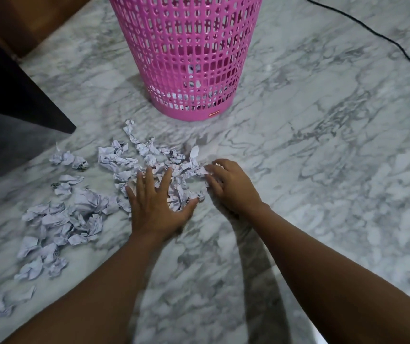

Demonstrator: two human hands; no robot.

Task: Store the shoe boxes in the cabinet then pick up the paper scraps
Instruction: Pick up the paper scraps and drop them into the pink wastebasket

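Basket: I see a pink plastic basket (pixel 189 45) with a lattice wall standing upright on the marble floor (pixel 323 170), beyond both hands; its top runs out of view.
Basket contents: through the holes near its base a few white crumpled pieces (pixel 194 83) show; I cannot tell how many.
Paper scraps: the paper scraps (pixel 122 157) lie loose on the floor between me and the basket, densest under the hands, with looser clusters trailing off to the left and toward the lower left corner.
Left hand: the left hand (pixel 158 207) lies palm down on the middle of the pile, its fingers (pixel 164 177) straight and spread wide apart, thumb stretched to the right, pressing on the scraps.
Right hand: the right hand (pixel 231 189) sits at the right edge of the pile, knuckles up, fingers (pixel 215 178) curled in and closed on scraps, white paper showing at the fingertips.
Arms: both forearms are bare and reach in from the bottom edge, the right one from the lower right corner.
Surroundings: a black cable (pixel 372 31) crosses the floor at upper right, well apart from the basket; dark furniture (pixel 12 95) stands at the left edge.
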